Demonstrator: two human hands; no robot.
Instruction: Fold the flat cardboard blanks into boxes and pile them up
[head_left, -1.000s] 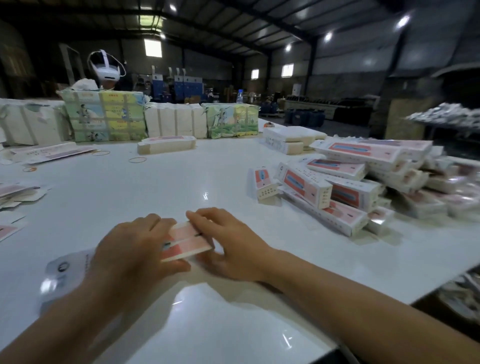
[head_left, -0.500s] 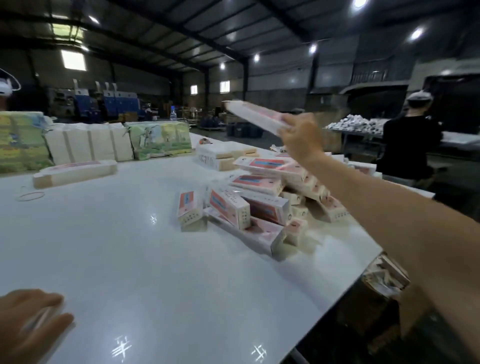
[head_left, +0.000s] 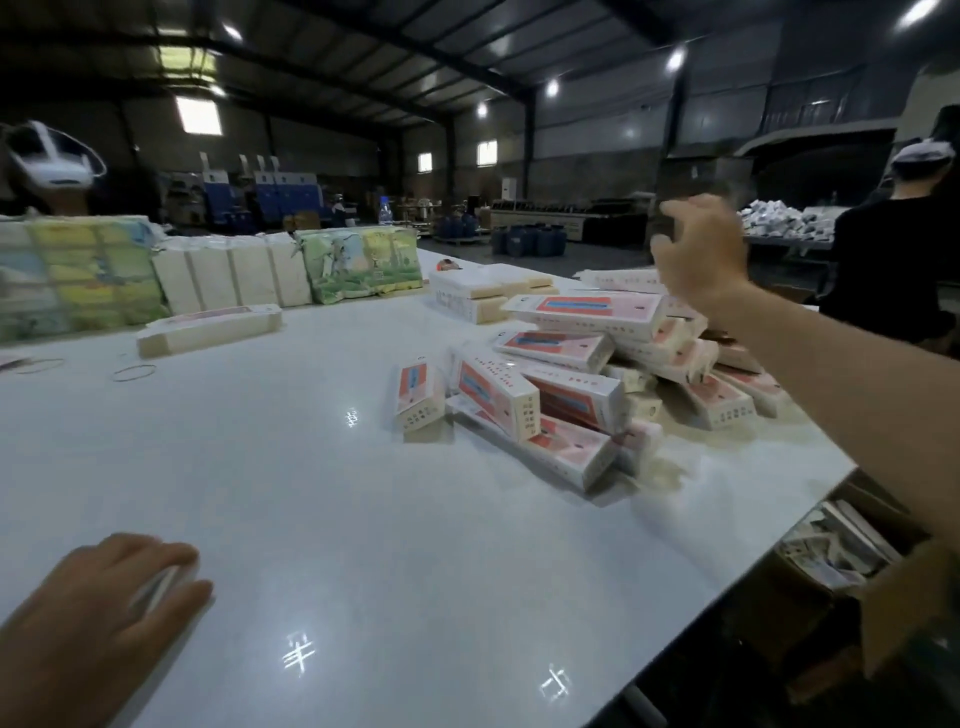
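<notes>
White and glossy, the counter (head_left: 322, 509) fills most of the view and mirrors the ceiling lights as small bright spots. Toward its right edge lies the pile of folded boxes (head_left: 587, 374): long, narrow cartons of white card with a salmon-pink face, a blue stripe down the middle and small dark print on the end flaps. They lie criss-crossed at loose angles, several layers deep, and the topmost box (head_left: 587, 310) rests flat across the others. 1 short box (head_left: 418, 396) stands just left of the pile, apart from it. Far behind the pile, along the counter's back edge, stand wrapped bundles with green and yellow printing (head_left: 78, 275) and plain cream packs (head_left: 234, 273); a long cream box (head_left: 208, 328) lies alone in front of them, with 2 rubber bands (head_left: 134, 372) near it.

Above the pile's far right side hangs the right hand (head_left: 698, 254), raised in the air with fingers spread loosely and nothing in its grasp, though it is blurred. Well in front of the pile, at the counter's near left, the left hand (head_left: 98, 603) presses down on a flat cardboard blank (head_left: 161, 584), fingers curled over its pale edge, with only a sliver of the blank showing.
</notes>
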